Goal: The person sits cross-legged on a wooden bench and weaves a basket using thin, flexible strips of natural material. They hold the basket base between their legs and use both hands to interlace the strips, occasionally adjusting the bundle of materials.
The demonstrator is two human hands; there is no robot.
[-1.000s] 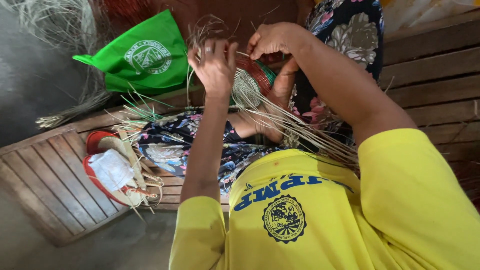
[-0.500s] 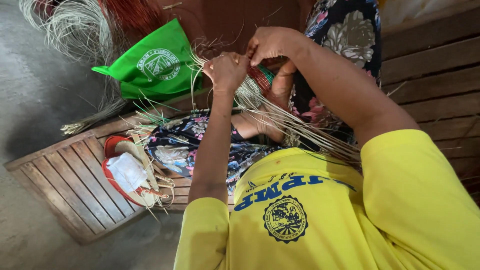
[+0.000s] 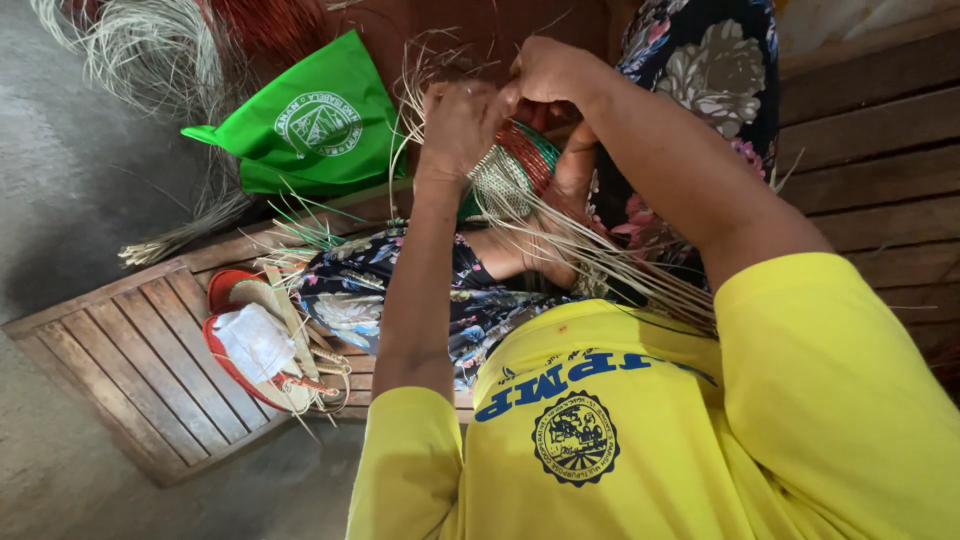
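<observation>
Gripping woven basket piece (image 3: 510, 175) with both hands: left hand (image 3: 458, 125) and right hand (image 3: 545, 72), fingers closed on its loose straw strands (image 3: 600, 260); green bag (image 3: 310, 125) far left.

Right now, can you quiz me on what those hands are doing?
1. True or false: the bag is blue.
2. Which thing is closest to the left hand? A) the weaving B) the white cloth C) the bag
3. What two colours are the bands at the top of the weaving?

Key: 1. False, it is green. 2. A. 3. Red and green.
</observation>
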